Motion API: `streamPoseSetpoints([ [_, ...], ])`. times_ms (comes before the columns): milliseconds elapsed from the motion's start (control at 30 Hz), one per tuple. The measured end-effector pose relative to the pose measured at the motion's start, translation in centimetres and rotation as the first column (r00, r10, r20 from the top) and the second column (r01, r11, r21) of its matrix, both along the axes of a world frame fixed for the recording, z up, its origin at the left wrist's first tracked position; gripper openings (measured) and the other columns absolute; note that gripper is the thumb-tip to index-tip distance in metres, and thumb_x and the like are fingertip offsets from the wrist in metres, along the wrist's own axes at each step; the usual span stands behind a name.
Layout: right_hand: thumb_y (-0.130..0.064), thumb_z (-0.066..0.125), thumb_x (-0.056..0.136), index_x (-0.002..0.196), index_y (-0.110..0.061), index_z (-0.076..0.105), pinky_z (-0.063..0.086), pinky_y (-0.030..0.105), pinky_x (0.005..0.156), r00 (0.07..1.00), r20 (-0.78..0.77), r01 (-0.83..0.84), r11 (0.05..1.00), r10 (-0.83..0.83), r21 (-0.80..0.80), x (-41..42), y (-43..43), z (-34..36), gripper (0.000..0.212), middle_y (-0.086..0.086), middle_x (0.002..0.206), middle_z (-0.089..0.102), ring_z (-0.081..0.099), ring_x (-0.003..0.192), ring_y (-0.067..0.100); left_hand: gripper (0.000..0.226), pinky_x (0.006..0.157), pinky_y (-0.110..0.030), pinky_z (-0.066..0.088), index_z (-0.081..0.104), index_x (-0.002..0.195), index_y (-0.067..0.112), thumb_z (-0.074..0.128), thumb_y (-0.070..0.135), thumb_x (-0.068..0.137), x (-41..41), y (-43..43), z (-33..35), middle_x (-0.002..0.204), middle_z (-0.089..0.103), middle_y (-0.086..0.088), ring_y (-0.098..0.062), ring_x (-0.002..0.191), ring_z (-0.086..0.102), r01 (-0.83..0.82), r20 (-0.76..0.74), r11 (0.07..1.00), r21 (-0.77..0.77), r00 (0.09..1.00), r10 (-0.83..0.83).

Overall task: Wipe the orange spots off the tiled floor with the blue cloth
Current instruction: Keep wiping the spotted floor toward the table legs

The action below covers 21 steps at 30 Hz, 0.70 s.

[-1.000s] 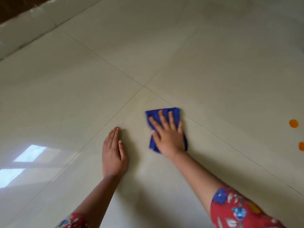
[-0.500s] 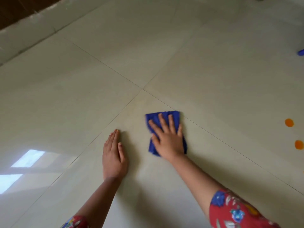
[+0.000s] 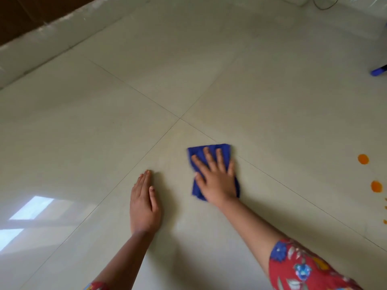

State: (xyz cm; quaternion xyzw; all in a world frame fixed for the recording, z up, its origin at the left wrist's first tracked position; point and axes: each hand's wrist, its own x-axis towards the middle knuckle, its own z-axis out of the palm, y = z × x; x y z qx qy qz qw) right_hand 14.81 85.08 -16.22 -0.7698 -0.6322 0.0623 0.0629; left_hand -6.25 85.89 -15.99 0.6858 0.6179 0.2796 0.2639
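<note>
A folded blue cloth (image 3: pixel 209 149) lies flat on the pale tiled floor (image 3: pixel 272 114), just right of a tile joint crossing. My right hand (image 3: pixel 215 178) presses down on it with fingers spread, covering most of it. My left hand (image 3: pixel 144 204) rests flat on the floor to the left of the cloth, fingers together, holding nothing. Two round orange spots sit far right: the upper orange spot (image 3: pixel 363 159) and the lower orange spot (image 3: pixel 376 186). A few tiny orange specks (image 3: pixel 385 207) trail below them at the frame edge.
A pale skirting strip (image 3: pixel 41 45) and a dark brown wall run along the top left. A blue object (image 3: pixel 379 71) lies at the right edge. A thin cable (image 3: pixel 323 6) loops at the top. A window reflection (image 3: pixel 27 214) shines on the floor at lower left.
The view has tilted so the floor content sits slightly lower and a blue object has come into sight at the right edge. Both hands stay in much the same place.
</note>
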Motion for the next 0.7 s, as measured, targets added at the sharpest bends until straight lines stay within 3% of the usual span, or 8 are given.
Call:
streamPoseSetpoints([
  [133,-0.051,0.035,0.097,0.146,-0.048,0.028,0.01,0.056,0.117,0.828,0.003,-0.56,0.828,0.561,-0.019,-3.5,-5.0,0.1,0.05,-0.01,0.162,0.013,0.009,0.15,0.025,0.053,0.116,-0.027,0.02,0.043,0.142,0.012,0.021,0.032,0.098,-0.2,0.1,-0.2,0.147,0.042,-0.003,-0.009,0.139,0.029,0.006,0.022,1.0,-0.002,1.0,-0.006],
  [200,-0.053,0.035,0.097,0.146,-0.05,0.025,0.005,0.052,0.117,0.717,0.02,-0.696,0.717,0.697,-0.043,0.1,-5.5,0.2,0.05,-0.014,0.161,0.01,0.004,0.15,0.021,0.05,0.116,-0.027,0.021,0.043,0.142,0.013,0.023,0.029,0.098,-0.3,0.1,-0.1,0.148,0.042,-0.001,-0.008,0.139,0.03,-0.006,0.058,1.0,0.003,0.998,0.006],
  [267,-0.052,0.032,0.096,0.145,-0.051,0.026,0.015,0.057,0.115,0.812,0.08,-0.575,0.816,0.578,-0.052,4.1,-3.8,-0.5,0.049,-0.014,0.16,0.014,0.011,0.149,0.021,0.049,0.116,-0.03,0.023,0.043,0.142,0.015,0.024,0.027,0.098,-0.2,0.0,0.0,0.147,0.042,0.0,-0.011,0.139,0.032,-0.024,0.103,1.0,-0.008,0.994,0.025],
  [367,-0.051,0.028,0.094,0.145,-0.046,0.032,0.029,0.061,0.108,1.0,0.022,-0.007,1.0,0.007,-0.015,5.0,-0.5,-0.1,0.051,-0.009,0.159,0.023,0.02,0.147,0.024,0.048,0.116,-0.033,0.025,0.042,0.142,0.018,0.024,0.027,0.099,-0.1,0.0,0.2,0.147,0.042,0.003,-0.01,0.139,0.033,-0.054,0.135,0.998,-0.021,0.989,0.057],
  [400,-0.05,0.029,0.092,0.144,-0.045,0.034,0.029,0.062,0.107,1.0,0.002,0.018,1.0,-0.018,0.001,3.1,-0.1,-0.1,0.053,-0.007,0.158,0.025,0.022,0.147,0.026,0.047,0.116,-0.033,0.026,0.042,0.142,0.019,0.025,0.027,0.099,0.0,0.0,0.1,0.147,0.042,0.003,-0.01,0.138,0.034,-0.057,0.135,0.998,-0.021,0.989,0.059],
  [533,-0.045,0.036,0.094,0.144,-0.044,0.034,0.007,0.052,0.117,0.798,0.019,-0.602,0.798,0.602,-0.022,-5.0,-1.4,-0.3,0.05,-0.009,0.16,0.021,0.015,0.149,0.023,0.047,0.114,-0.038,0.03,0.044,0.14,0.017,0.025,0.029,0.099,-0.1,0.3,0.2,0.145,0.046,-0.001,-0.014,0.135,0.038,-0.068,0.168,0.997,-0.026,0.983,0.071],
  [600,-0.045,0.032,0.095,0.144,-0.045,0.034,0.008,0.051,0.117,0.808,0.012,-0.588,0.809,0.588,-0.005,-5.0,1.7,-0.4,0.049,-0.011,0.159,0.023,0.017,0.148,0.021,0.048,0.113,-0.034,0.03,0.045,0.139,0.015,0.024,0.029,0.098,0.2,0.7,0.4,0.145,0.046,-0.001,-0.014,0.134,0.039,-0.089,0.129,0.996,-0.019,0.987,0.091],
  [700,-0.046,0.026,0.096,0.145,-0.045,0.032,0.015,0.055,0.116,0.953,-0.04,-0.302,0.952,0.301,-0.037,-2.9,8.0,-0.1,0.05,-0.012,0.159,0.023,0.018,0.148,0.02,0.05,0.115,-0.031,0.026,0.04,0.143,0.016,0.024,0.03,0.098,1.1,1.7,0.5,0.148,0.041,0.0,-0.014,0.137,0.035,-0.122,0.074,0.992,-0.02,0.99,0.123],
])
